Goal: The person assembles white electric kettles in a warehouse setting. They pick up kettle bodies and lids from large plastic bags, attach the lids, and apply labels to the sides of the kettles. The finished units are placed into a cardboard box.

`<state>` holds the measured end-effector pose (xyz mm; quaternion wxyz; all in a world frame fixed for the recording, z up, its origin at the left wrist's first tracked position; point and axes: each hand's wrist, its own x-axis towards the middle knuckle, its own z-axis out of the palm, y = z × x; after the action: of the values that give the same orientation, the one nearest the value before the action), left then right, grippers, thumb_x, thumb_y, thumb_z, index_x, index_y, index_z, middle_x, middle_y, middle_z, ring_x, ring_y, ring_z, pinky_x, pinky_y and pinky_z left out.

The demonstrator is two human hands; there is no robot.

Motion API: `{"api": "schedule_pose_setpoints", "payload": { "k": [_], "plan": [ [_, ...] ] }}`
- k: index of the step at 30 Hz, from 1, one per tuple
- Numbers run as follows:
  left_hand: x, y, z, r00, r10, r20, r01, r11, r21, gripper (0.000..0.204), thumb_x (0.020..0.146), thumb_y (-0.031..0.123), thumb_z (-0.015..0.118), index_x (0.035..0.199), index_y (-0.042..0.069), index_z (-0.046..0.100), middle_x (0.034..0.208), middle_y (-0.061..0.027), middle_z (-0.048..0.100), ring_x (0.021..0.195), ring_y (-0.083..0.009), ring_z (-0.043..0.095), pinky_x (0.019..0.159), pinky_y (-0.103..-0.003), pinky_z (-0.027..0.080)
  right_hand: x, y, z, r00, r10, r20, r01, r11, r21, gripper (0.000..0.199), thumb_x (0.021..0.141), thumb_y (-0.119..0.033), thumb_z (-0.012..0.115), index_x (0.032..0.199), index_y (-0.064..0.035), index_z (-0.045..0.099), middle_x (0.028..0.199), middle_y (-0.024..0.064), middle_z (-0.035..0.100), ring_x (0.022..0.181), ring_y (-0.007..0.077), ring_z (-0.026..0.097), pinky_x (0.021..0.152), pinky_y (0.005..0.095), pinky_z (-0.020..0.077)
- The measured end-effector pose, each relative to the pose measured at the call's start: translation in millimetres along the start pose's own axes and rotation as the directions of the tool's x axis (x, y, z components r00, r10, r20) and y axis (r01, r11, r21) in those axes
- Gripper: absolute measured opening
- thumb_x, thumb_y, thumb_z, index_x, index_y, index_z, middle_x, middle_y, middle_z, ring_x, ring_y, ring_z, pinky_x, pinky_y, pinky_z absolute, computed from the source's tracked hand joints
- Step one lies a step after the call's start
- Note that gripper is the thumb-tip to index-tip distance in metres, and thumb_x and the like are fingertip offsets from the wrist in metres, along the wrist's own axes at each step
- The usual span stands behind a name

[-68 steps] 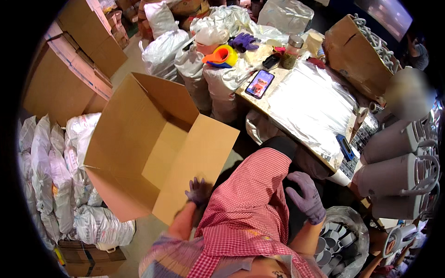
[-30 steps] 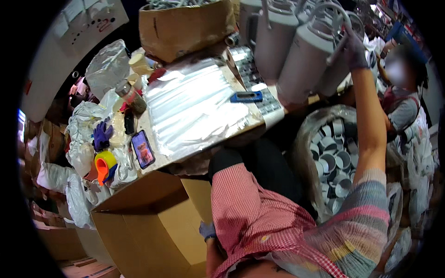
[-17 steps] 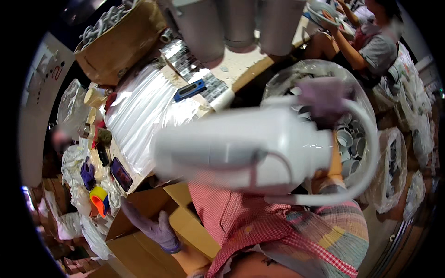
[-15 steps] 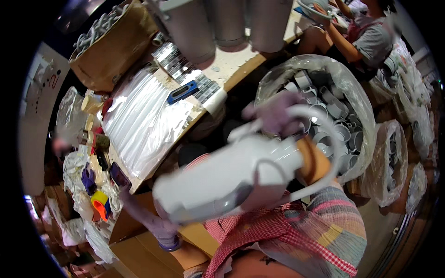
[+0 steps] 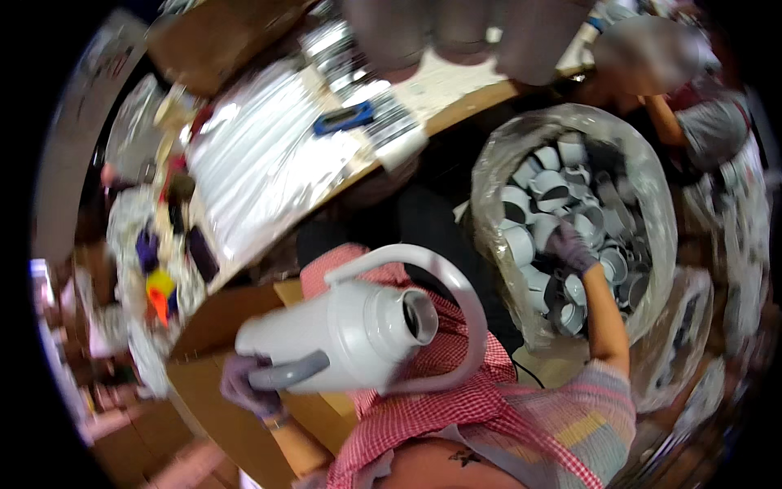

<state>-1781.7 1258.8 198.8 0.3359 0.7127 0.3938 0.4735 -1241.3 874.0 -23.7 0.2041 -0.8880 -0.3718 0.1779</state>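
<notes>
A light grey thermos jug [image 5: 326,326] lies tilted across my lap, its open mouth toward the right. It has a side handle [image 5: 289,371] and a large looped carrying handle [image 5: 466,306]. My left hand [image 5: 251,387], in a purple-grey glove, is closed on the jug near its base and side handle. My right hand [image 5: 570,247], gloved alike, reaches down into a clear plastic bag [image 5: 491,204] full of small grey and white cups [image 5: 550,189]. Its fingers are among the cups, blurred and partly hidden, so whether they grip one does not show.
On the workbench to the left lie white plastic sleeves [image 5: 261,163] and a blue tool [image 5: 344,118]. Tall grey cylinders [image 5: 464,28] stand at its back. An open cardboard box [image 5: 216,326] sits beside my left arm. Another person [image 5: 709,122] works at the far right.
The jug has moved left and down, its mouth now turned into view. My right hand has left its carrying handle and gone into the bag. My left hand has come onto the jug's base.
</notes>
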Motion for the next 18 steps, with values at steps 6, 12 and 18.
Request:
{"api": "schedule_pose_setpoints", "payload": {
  "k": [6,12,18],
  "plan": [
    [9,-16,16,0.999,0.023,-0.04,-0.023,1.0,-0.014,0.047,0.098,0.031,0.045,0.066,0.0,0.057,0.061,-0.0111,0.056,0.056,-0.0198,0.052,0.059,-0.033,0.045,-8,-174,-102,0.946,-0.201,0.253,-0.099,0.566,0.818,0.112,0.067,-0.052,0.08,0.153,-0.0079,0.023,0.144,0.0162,0.043,0.13,0.0286,0.047,0.108,0.0409,0.0395],
    [15,-22,16,0.996,0.026,-0.09,-0.025,1.0,0.012,0.033,0.089,0.021,0.052,0.067,-0.003,0.055,0.062,-0.0106,0.054,0.056,-0.0187,0.053,0.054,-0.029,0.042,2,-258,19,0.883,-0.296,0.364,-0.377,0.014,0.926,0.073,0.092,-0.037,0.061,0.148,-0.0012,0.029,0.148,0.0152,0.041,0.136,0.0259,0.042,0.114,0.0377,0.032],
    [10,3,14,0.985,-0.045,-0.164,0.072,0.985,0.16,0.021,0.076,0.01,0.055,0.06,-0.003,0.059,0.058,-0.0105,0.058,0.054,-0.0171,0.054,0.05,-0.03,0.039,23,-324,-16,0.84,-0.46,0.288,-0.068,0.437,0.897,0.037,0.084,-0.018,0.068,0.116,0.0,0.063,0.135,0.022,0.053,0.127,0.0322,0.052,0.108,0.045,0.0403]
  ]
}}
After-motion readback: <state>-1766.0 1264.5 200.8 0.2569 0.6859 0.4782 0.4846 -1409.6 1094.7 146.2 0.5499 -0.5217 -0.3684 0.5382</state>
